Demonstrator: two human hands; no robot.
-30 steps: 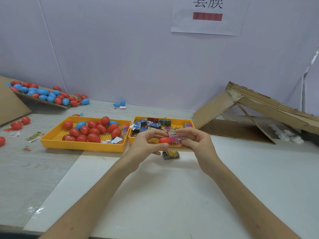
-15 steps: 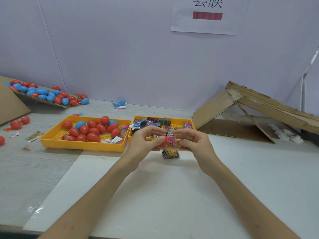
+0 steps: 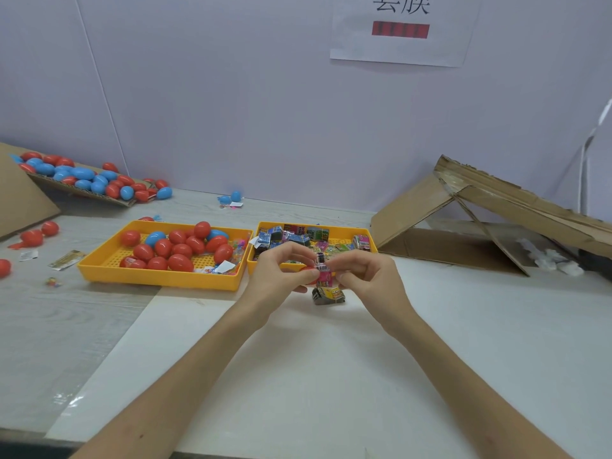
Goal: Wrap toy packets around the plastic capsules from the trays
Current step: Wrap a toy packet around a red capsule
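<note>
You are holding capsule and packet together, just in front of the packet tray (image 3: 341, 231).
Your left hand (image 3: 276, 276) is gripping the red capsule (image 3: 307, 272); the pink toy packet (image 3: 324, 277) is sitting at its right end, your right hand (image 3: 369, 281) pinching it.

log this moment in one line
step: wrapping | left hand: grips red capsule | right hand: pinches pink packet on capsule

Both bare forearms reach in from the lower edge and converge at centre, left hand (image 3: 281, 273) palm turned inward, fingers curled, thumb and fingertips pinching the capsule (image 3: 306, 272), right hand (image 3: 367, 279) just beside it, fingers curled, pinching the packet (image 3: 324, 276)
</note>
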